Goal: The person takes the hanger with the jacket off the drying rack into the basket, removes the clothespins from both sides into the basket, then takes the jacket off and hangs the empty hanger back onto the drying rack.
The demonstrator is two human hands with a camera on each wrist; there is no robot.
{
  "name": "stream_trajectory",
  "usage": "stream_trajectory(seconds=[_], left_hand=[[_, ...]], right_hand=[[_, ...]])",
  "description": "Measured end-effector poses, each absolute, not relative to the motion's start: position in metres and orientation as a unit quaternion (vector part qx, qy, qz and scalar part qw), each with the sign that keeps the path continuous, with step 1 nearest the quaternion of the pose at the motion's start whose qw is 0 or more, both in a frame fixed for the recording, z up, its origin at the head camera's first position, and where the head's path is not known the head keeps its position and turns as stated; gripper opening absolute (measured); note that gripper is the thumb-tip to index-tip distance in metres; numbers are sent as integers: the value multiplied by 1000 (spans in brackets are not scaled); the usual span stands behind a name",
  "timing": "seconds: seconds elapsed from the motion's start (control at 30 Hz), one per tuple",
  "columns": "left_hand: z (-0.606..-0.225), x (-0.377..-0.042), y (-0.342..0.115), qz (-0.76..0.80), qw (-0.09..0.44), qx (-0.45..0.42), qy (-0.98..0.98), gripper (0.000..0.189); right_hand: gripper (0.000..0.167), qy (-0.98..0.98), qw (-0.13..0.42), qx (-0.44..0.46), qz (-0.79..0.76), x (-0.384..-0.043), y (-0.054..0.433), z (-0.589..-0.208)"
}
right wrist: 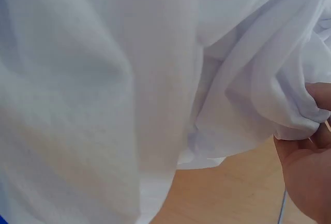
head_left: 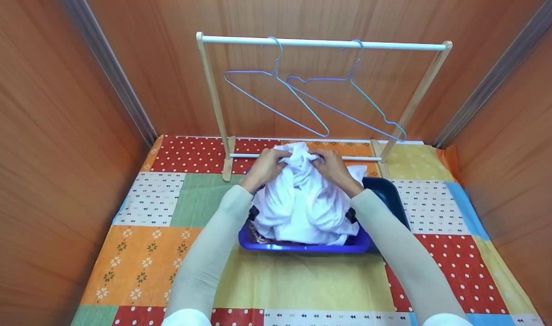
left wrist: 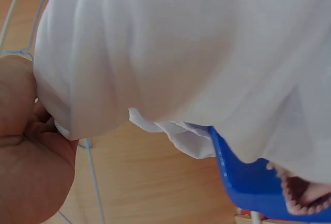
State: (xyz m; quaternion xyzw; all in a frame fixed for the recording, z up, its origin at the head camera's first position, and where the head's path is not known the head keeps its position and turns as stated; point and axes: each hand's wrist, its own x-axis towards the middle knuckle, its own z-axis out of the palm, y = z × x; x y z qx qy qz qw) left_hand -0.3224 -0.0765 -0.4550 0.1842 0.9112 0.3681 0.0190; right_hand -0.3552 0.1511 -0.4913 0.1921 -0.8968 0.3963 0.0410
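Observation:
A bunched white cloth garment (head_left: 298, 203) is lifted by its upper part, and its lower folds drape into a blue plastic basket (head_left: 303, 248). My left hand (head_left: 267, 166) pinches the garment's top from the left. From the right, my right hand (head_left: 332, 165) pinches the same gathered part. In the left wrist view the curled left hand (left wrist: 36, 146) grips the fabric's edge. Thumb and fingers of the right hand (right wrist: 310, 157) close on a fold in the right wrist view. The garment's exact kind is hidden by its folds.
Behind the basket stands a wooden rack with a white rail (head_left: 321, 43). Two wire hangers, one on the left (head_left: 276, 108) and one on the right (head_left: 348, 118), hang from it. A dark basket (head_left: 389, 194) sits at the right, partly covered. Wooden panels (head_left: 40, 136) enclose the patchwork cloth (head_left: 203, 267).

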Motion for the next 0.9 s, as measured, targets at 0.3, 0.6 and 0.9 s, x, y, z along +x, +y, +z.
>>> stream_trajectory(seconds=[0.3,0.6,0.9], left_hand=[[-443,-295,-74,313,-17,274,909,32],[-449,-272,-76,310,-52,354,881,31],[-467,-248,-89,287,-50,349,891,33]], right_hand=[[62,-886,49,297,352,-341,159,-480],[41,-871,28,364,329,-321,171,-475],[36,-878,-32,383,284,-297,177,-475]])
